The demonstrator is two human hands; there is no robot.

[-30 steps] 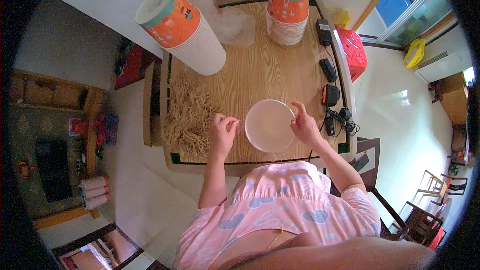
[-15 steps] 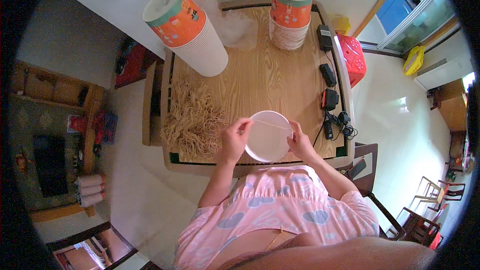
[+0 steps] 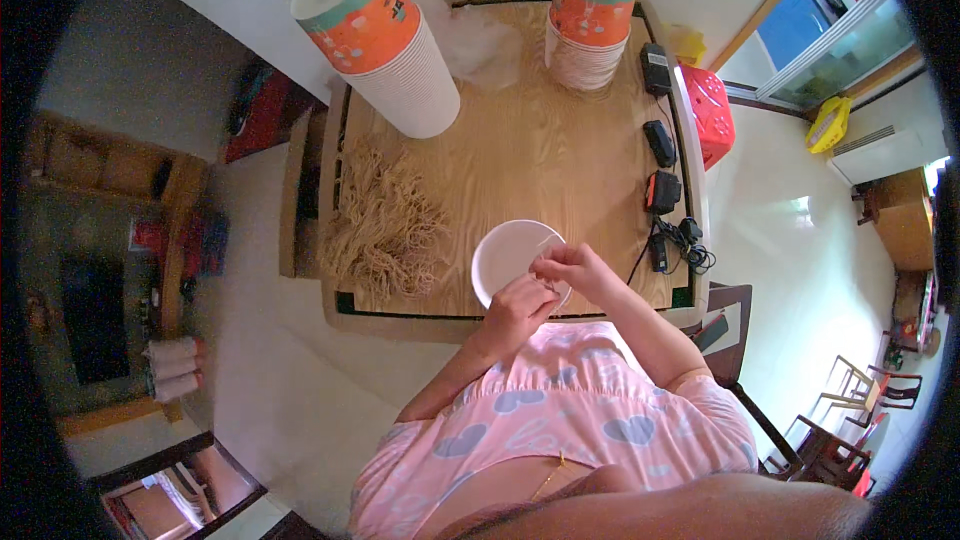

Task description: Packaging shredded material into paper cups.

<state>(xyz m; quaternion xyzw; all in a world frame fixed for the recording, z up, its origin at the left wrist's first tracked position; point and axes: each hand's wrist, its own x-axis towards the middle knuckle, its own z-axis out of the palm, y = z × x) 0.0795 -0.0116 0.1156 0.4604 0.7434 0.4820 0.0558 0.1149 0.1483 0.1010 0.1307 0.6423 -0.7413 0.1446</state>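
A white paper tub (image 3: 503,252) rests on the wooden table near its front edge, its pale inside facing up. My left hand (image 3: 520,312) is closed at the tub's near right rim. Just above it, my right hand (image 3: 574,266) is closed too, its fingers bent in a pinch. The two hands meet over the tub. A short end of pale string (image 3: 546,240) sticks up by my right fingertips; the rest of it is hidden. Left of the tub lies a loose heap of tan strings (image 3: 385,230).
A tall stack of orange and green tubs (image 3: 410,75) leans at the back left, and a shorter stack (image 3: 588,25) stands at the back right. Black adapters (image 3: 660,192) and cables (image 3: 688,232) line the right table edge. A red stool (image 3: 706,115) is beyond.
Both hands have come together at the tub's near right side; before, they held the string stretched across its mouth. The tub now sits slightly further left in view.
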